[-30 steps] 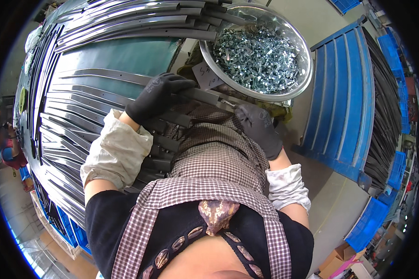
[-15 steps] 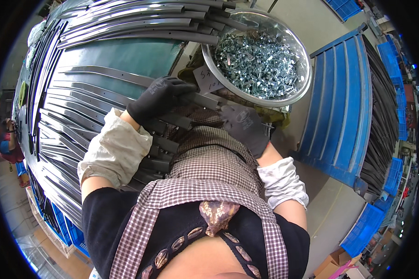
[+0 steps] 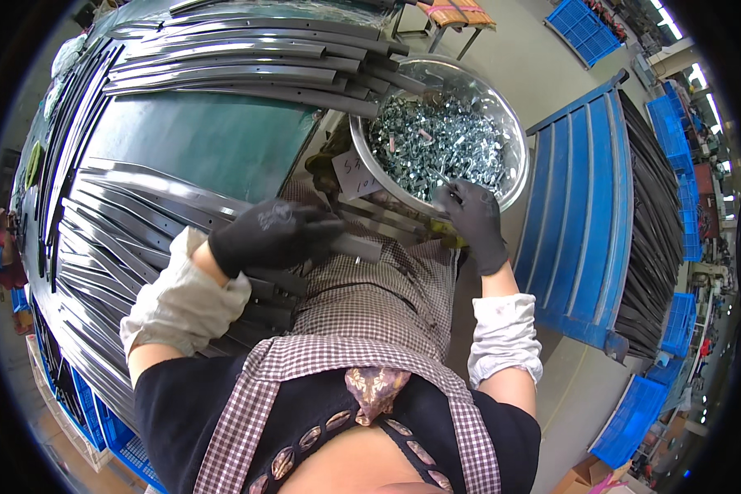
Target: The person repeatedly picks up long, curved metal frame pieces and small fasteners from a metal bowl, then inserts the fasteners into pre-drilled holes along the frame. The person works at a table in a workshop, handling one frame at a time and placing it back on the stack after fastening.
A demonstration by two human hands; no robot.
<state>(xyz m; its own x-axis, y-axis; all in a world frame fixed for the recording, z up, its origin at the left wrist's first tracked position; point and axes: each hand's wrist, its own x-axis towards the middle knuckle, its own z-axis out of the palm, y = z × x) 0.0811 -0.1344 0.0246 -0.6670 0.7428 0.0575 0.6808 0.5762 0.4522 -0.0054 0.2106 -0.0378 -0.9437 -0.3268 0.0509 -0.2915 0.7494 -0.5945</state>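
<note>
The gloved right hand (image 3: 472, 221) has moved from the apron up to the near rim of the metal bowl (image 3: 514, 177), fingers curled among the silver fasteners (image 3: 436, 144); whether it grips any is unclear. The gloved left hand (image 3: 272, 237) still clasps a dark metal strip (image 3: 362, 245). Stacked strips (image 3: 140, 239) crowd the left; blue panels (image 3: 580, 214) close the right.

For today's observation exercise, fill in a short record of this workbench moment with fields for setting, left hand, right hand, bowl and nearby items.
Setting: workbench with a green top, stacked with dark metal strips
Left hand: black glove, resting on the end of a dark metal bar
Right hand: black glove, at the near rim of the bowl, fingers among the small parts
Bowl: round, shiny metal, full of small silver hardware
Nearby: blue rack to the right; blue crates beyond
</note>
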